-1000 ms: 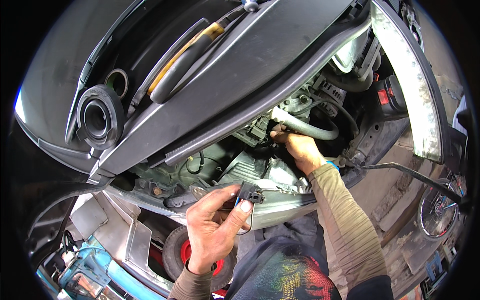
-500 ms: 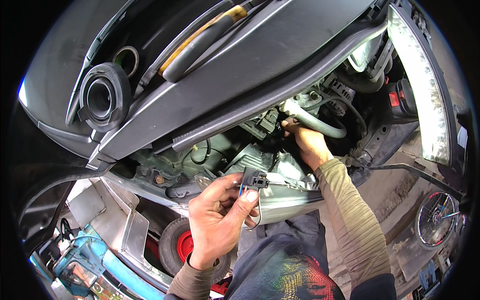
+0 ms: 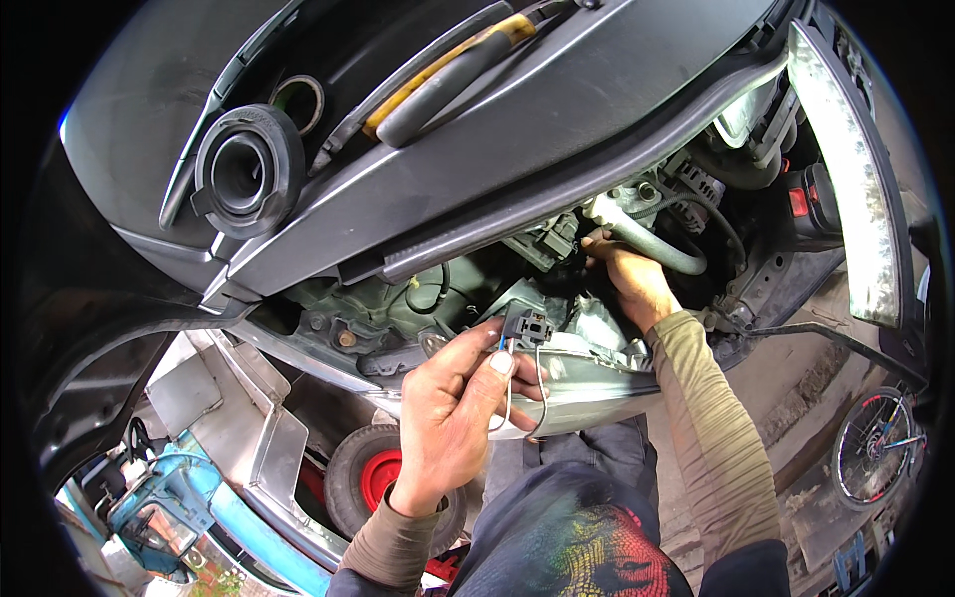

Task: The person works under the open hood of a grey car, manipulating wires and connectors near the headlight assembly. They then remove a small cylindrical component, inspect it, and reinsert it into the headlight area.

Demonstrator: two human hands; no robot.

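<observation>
Between the thumb and fingers of my left hand (image 3: 448, 413) is a black electrical connector (image 3: 529, 325), held up at the front edge of the engine bay. Its slotted face points away from my fingers, and thin wires (image 3: 540, 383), white, dark and blue, trail from it around my fingertips. My right hand (image 3: 640, 282) reaches down into the engine bay beside a thick grey hose (image 3: 657, 247). Its fingers are bent together near a dark block-shaped engine part (image 3: 547, 241); whatever they grip lies hidden in shadow.
Pliers with yellow-and-black handles (image 3: 448, 75) lie on the black trim, near a round black rubber boot (image 3: 244, 169) and a tape-like ring (image 3: 298, 102). A headlamp (image 3: 846, 169) borders the bay on the right. Below are a red-rimmed wheel (image 3: 376, 478) and a bicycle wheel (image 3: 875, 446).
The whole view has shifted a little, moving the scene rightward. My left hand has turned the connector slightly, and more of its wires show. My right hand stays at the same place by the hose.
</observation>
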